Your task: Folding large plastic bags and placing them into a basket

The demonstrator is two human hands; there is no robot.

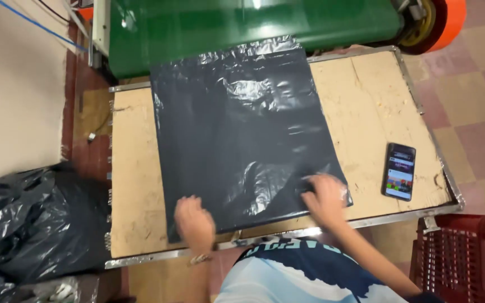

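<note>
Black plastic sheet [242, 129] glossy, crinkled | left hand [193, 221], right hand [325, 197] pressed flat, empty

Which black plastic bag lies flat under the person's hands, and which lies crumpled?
The flat one is the black bag spread on the wooden table, with the left hand and right hand pressing its near edge. The crumpled bags lie heaped on the floor left of the table.

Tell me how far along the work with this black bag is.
Done: the black plastic sheet lies flat on the wooden table. In hand: the left hand and right hand press its near edge. Left: the sheet isn't lifted or folded yet.
</note>
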